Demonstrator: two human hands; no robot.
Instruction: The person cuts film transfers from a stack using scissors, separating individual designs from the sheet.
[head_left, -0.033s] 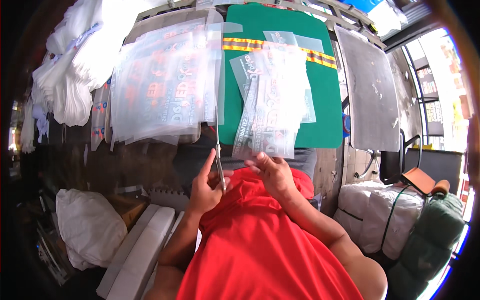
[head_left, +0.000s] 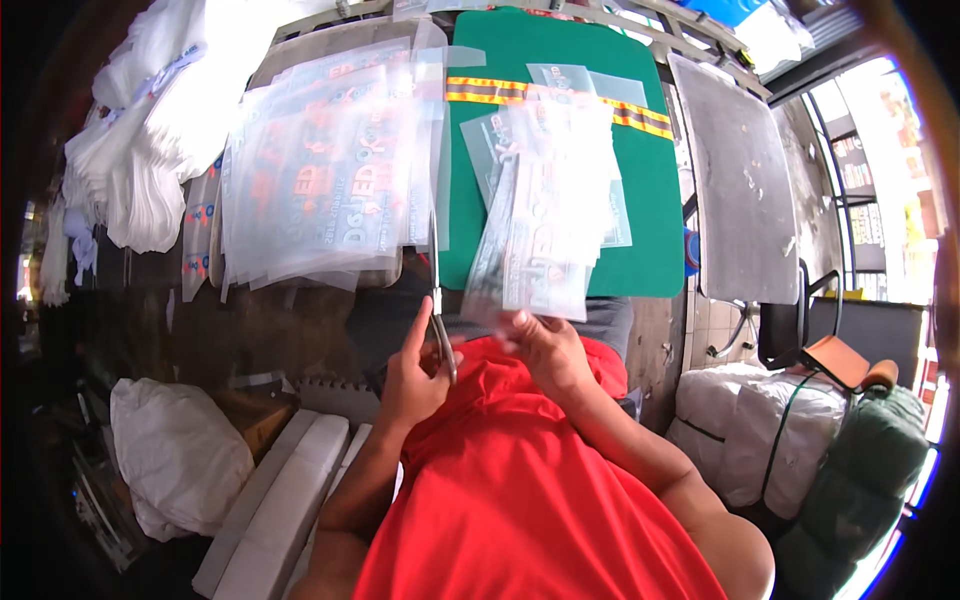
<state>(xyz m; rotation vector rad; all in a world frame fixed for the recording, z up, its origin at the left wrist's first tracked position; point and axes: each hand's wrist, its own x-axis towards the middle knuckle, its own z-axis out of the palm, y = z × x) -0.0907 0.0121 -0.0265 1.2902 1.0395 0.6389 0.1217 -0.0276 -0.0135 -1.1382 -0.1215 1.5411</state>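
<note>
Looking down at scissors [head_left: 438,318] clamped in the left hand [head_left: 408,378], gripped around the handles, with the blades aimed up and away from the red shirt [head_left: 530,480]. Seeing the right hand [head_left: 550,352] a short way over, right at the near end of some clear plastic strips [head_left: 548,215]. Looks to be touching the end there with the thumb, but pretty blurry around the other fingers, so can't tell between a real pinch and a loose touch.

As for the strips: lying in a messy overlapping pile on the green table [head_left: 650,210], fanned at slightly different angles, poking past the near edge toward the right hand. Also seeing a yellow-and-orange band [head_left: 640,117] running across that table, partly under the pile.

Over to the left, a big heap of printed clear sheets [head_left: 320,190] on a gray board [head_left: 375,33], just beside the scissor blades. Further left, loads of white cloth [head_left: 140,200] in a bunch. To the right of the green table, another gray panel [head_left: 735,185]. Down low on the left, a white sack [head_left: 180,455] beside long white blocks [head_left: 275,490]. Down low on the right, a strapped white bundle [head_left: 745,430] next to a dark green one [head_left: 850,500].
</note>
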